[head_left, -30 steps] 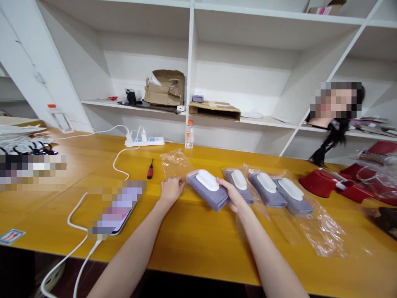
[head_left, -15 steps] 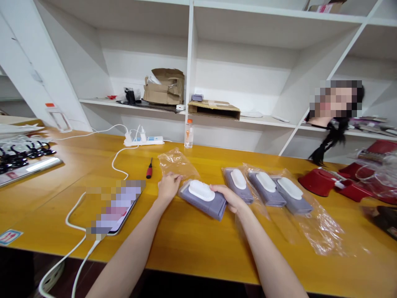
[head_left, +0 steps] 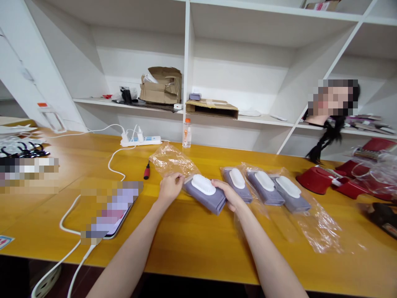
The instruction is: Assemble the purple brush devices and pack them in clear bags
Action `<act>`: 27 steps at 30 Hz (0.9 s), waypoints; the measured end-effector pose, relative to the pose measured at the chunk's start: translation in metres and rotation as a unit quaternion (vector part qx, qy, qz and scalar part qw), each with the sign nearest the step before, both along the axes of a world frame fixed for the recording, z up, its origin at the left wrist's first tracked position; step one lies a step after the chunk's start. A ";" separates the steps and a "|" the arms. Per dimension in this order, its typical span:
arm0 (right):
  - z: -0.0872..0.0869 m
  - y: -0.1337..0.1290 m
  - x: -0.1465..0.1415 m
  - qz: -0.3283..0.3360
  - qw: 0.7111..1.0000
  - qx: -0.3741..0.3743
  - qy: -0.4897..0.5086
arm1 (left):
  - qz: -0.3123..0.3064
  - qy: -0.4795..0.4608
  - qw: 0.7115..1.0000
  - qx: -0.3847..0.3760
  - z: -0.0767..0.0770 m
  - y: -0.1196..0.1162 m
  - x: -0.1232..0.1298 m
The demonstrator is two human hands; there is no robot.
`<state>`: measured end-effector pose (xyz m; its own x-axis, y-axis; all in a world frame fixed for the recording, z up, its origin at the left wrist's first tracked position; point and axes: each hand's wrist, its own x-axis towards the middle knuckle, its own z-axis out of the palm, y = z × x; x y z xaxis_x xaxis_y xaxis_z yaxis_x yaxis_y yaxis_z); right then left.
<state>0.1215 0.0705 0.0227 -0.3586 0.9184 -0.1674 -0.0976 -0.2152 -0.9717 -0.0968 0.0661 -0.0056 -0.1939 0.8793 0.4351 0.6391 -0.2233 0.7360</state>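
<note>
Purple pads, four in all, are lying along the desk (head_left: 192,244): the left hand (head_left: 169,188) and right hand (head_left: 228,194) are clamping their grips on one pad (head_left: 203,198) from either end, beside a loose plastic bag (head_left: 172,160), with three bagged pads (head_left: 265,188) sitting to the right.

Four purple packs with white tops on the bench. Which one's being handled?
The leftmost purple pack: it sits between the left hand and right hand. The other three packs lie flat on clear plastic to its right.
</note>
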 end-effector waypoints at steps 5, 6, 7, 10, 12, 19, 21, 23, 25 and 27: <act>-0.002 -0.002 -0.002 -0.022 1.000 0.008 -0.020 | -0.060 -0.083 0.994 0.039 -0.001 0.004 0.008; -0.003 -0.003 -0.003 -0.007 1.000 0.014 -0.024 | -0.069 -0.096 0.992 0.044 -0.002 0.005 0.011; -0.004 -0.004 -0.004 0.006 0.999 0.021 -0.026 | -0.076 -0.105 0.990 0.049 -0.003 0.005 0.013; -0.006 -0.006 -0.006 0.026 0.998 0.042 -0.030 | -0.086 -0.112 0.988 0.067 -0.005 0.003 0.018; -0.006 -0.006 -0.007 0.030 0.997 0.053 -0.038 | -0.085 -0.108 0.987 0.080 -0.004 -0.001 0.020; -0.005 -0.004 -0.010 0.004 0.999 0.024 -0.040 | -0.025 0.067 0.976 0.205 0.003 -0.019 0.027; -0.006 -0.004 -0.010 -0.013 0.999 0.022 -0.021 | -0.030 0.106 0.968 0.225 0.003 -0.021 0.031; -0.008 -0.004 -0.011 -0.022 1.000 0.022 -0.001 | -0.031 0.128 0.963 0.234 0.002 -0.022 0.033; -0.008 -0.004 -0.012 -0.029 0.999 0.014 0.009 | -0.033 0.128 0.964 0.233 0.002 -0.023 0.035; -0.008 -0.005 -0.014 -0.041 0.999 0.005 0.021 | -0.041 0.108 0.966 0.231 0.002 -0.024 0.036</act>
